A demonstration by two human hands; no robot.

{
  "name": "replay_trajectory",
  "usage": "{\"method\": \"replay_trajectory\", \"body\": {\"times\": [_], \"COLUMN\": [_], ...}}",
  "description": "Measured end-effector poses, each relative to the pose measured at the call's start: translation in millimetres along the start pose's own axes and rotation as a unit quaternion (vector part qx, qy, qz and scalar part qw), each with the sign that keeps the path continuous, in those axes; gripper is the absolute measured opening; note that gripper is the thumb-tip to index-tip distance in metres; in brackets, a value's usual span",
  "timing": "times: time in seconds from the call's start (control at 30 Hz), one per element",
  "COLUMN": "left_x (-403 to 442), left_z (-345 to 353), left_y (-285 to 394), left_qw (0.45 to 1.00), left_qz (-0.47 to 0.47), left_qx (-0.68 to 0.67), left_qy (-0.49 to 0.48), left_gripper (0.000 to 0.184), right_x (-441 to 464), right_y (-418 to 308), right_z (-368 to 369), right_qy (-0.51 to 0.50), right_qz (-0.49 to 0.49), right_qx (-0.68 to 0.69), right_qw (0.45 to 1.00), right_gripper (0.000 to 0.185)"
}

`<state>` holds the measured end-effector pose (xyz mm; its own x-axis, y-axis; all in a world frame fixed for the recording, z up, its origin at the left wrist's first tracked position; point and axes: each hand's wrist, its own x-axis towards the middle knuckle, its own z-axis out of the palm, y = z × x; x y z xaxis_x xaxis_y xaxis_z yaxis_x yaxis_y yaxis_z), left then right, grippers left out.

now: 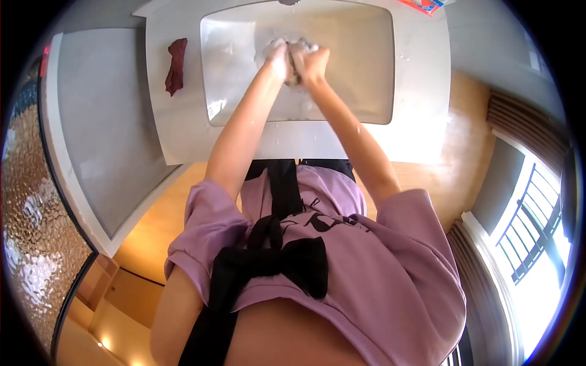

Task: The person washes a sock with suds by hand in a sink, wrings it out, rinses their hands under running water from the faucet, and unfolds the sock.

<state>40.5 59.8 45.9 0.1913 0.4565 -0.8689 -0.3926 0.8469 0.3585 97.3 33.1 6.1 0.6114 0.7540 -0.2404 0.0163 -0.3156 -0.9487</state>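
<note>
My left hand (278, 62) and my right hand (314, 63) are pressed close together over the white sink (360, 79). Both are closed around a wet, soapy cloth (293, 74), a dark greyish bundle that is mostly covered by my fingers and foam. White suds cling to the fingers and knuckles of each hand. On the counter left of the basin lies a crumpled maroon sock (176, 67), apart from my hands.
The white counter (421, 91) surrounds the basin, with water drops along its front. A metal fitting (289, 2) shows at the basin's far edge. A red and blue packet (422, 5) lies at the far right corner. A window (531, 226) is on the right.
</note>
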Motion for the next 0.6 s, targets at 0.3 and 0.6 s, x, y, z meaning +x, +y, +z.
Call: {"method": "replay_trajectory", "body": {"times": [0.3,0.6], "left_x": [22.7,14.6], "left_z": [1.3,-17.8], "left_y": [-22.7,-35.4], "left_qw": [0.995,0.977], "left_qz": [0.068,0.214], "left_qx": [-0.052,0.002], "left_qy": [0.05,0.006], "left_gripper": [0.023,0.027], "right_x": [10.5,13.1], "right_y": [-6.8,-8.1], "right_z": [-9.9,0.3], "right_qy": [-0.014,-0.039], "right_qz": [0.019,0.012], "right_qx": [-0.037,-0.034], "right_qw": [0.999,0.999], "right_gripper": [0.03,0.029]}}
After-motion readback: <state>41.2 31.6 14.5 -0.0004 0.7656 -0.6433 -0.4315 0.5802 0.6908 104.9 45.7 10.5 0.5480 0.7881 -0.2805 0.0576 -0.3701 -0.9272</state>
